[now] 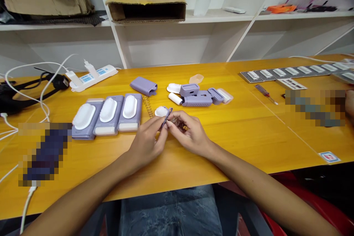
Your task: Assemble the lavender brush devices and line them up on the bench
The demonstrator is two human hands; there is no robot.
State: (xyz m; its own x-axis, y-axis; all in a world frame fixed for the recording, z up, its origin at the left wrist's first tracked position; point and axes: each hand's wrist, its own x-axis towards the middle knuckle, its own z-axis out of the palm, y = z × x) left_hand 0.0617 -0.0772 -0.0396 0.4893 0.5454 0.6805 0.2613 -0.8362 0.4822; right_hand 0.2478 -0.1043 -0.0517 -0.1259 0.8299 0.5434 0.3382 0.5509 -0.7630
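Note:
My left hand (149, 136) pinches a thin, small purple plastic piece (167, 115) between thumb and fingers. From the other side my right hand (190, 132) closes on the same piece with thumb and fingertips. A coiled metal spring (182, 127) shows under my right fingers; I cannot tell whether it is held or lies on the table. Just behind the hands is a white bristled brush head (161, 111), partly covered by them. Another thin spring (148, 106) lies to the left, in front of a purple shell (143, 86).
Three purple cases with white brush heads (129, 112) stand left. Behind my hands lie purple housings (197, 99) and a clear cap (225, 96). A power strip (94, 78), a screwdriver (266, 93) and a metal strip of white parts (291, 72) are farther out. Someone's hand (350, 103) shows right.

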